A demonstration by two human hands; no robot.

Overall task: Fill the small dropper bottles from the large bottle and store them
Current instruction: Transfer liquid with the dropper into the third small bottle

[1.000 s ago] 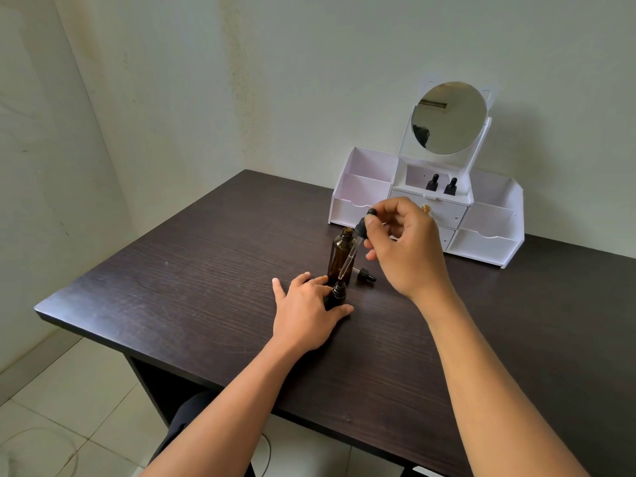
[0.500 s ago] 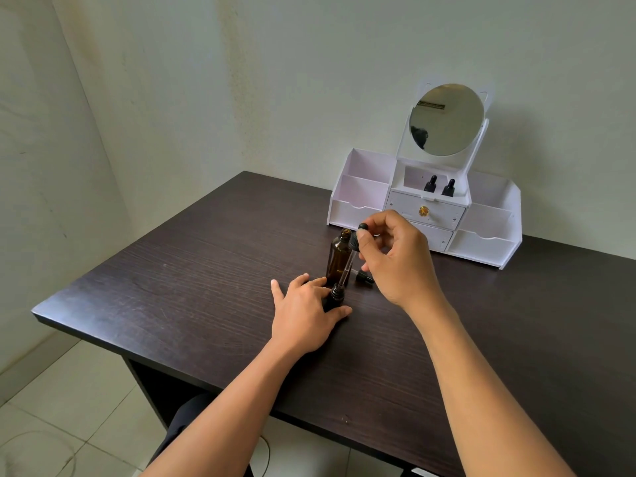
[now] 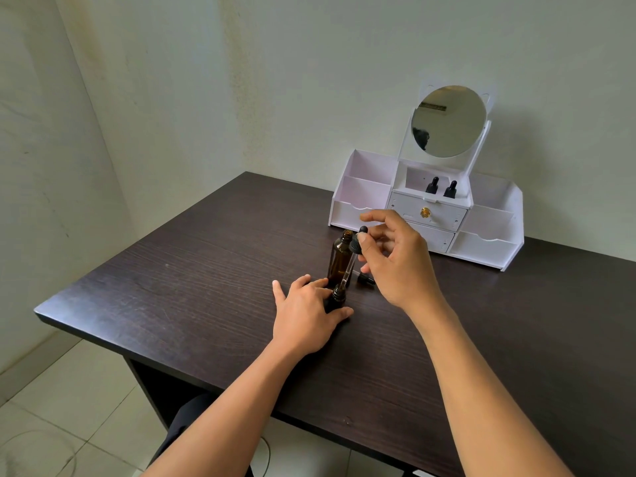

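A large amber bottle point(image 3: 339, 258) stands uncapped on the dark table point(image 3: 206, 287). Just in front of it, my left hand point(image 3: 306, 315) holds a small dark dropper bottle point(image 3: 336, 299) upright on the table. My right hand point(image 3: 395, 259) pinches the black bulb of a dropper point(image 3: 352, 256), whose glass tube slants down with its tip in the small bottle's neck. A black cap point(image 3: 365, 279) lies on the table behind my right hand. Two small dropper bottles point(image 3: 441, 187) stand in the organizer's upper middle compartment.
A white desk organizer point(image 3: 488, 235) with a round mirror point(image 3: 449, 121), drawers and open side bins stands against the wall at the back right. The table's left and front edges drop to a tiled floor point(image 3: 62, 407).
My right hand has lowered the dropper, so its tip has sunk into the small bottle's neck. The index finger has lifted off the bulb. My left hand has stayed in place.
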